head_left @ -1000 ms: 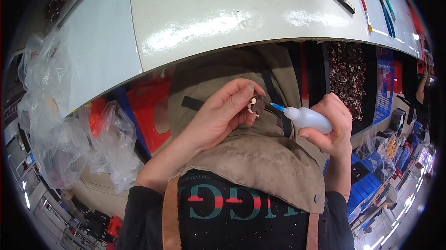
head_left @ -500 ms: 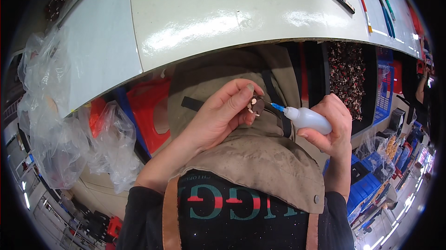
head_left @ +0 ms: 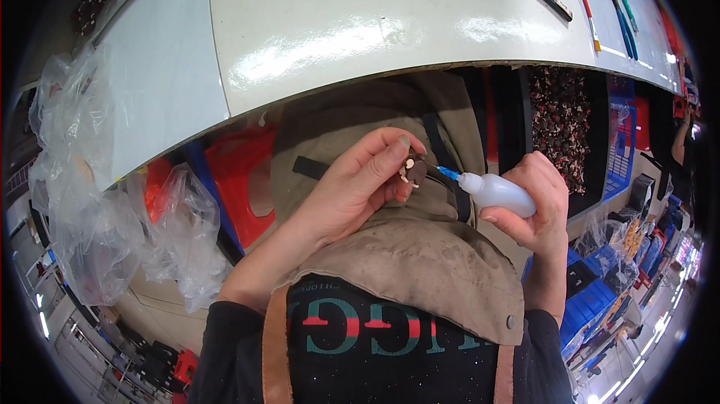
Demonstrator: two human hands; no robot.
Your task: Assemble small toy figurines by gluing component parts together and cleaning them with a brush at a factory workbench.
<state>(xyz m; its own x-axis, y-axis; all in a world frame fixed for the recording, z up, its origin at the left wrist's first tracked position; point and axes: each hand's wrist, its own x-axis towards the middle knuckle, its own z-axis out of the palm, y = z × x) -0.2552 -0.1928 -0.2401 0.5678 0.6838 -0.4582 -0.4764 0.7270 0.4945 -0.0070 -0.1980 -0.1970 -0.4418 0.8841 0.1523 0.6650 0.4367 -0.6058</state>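
Dark brown with cream bits, the small piece (head_left: 418, 172) is pinched between thumb and fingers of the left hand (head_left: 370, 173), above the tan apron (head_left: 412, 250). Steadiness probably matters most: the blue needle tip (head_left: 448, 173) points at its right side, though contact is too small to tell. The right hand (head_left: 541, 198) grips the translucent squeeze bottle (head_left: 501, 192); light, even pressure should serve best. Farther right, a black tray (head_left: 597, 130) holds many dark, cream and red pieces (head_left: 559, 126).
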